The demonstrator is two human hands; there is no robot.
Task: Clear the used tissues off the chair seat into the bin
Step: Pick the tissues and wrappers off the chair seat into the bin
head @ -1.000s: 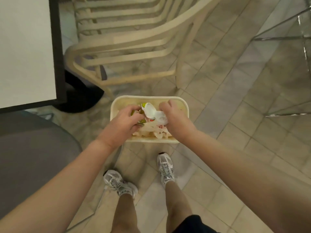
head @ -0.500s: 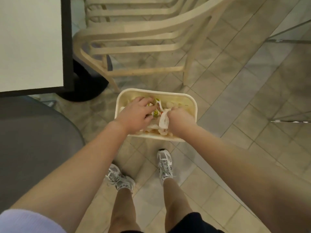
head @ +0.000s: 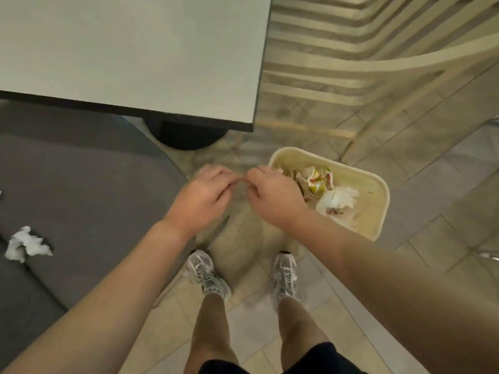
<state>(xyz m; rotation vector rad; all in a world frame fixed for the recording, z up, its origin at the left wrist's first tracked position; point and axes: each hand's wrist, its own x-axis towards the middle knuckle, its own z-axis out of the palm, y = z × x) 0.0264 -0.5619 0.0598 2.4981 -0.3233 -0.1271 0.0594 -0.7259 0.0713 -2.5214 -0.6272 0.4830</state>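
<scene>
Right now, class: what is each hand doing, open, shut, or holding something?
Left hand: fingers curled, nothing visibly held.
Right hand: fingers curled beside the cream plastic bin, nothing visibly held.

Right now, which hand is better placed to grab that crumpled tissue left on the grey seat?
Left. The left hand is nearer the tissue on the grey seat; the right hand sits by the bin.

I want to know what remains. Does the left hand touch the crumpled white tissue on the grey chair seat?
Apart. Head view: left hand is far from the crumpled white tissue; bare grey seat between.
</scene>
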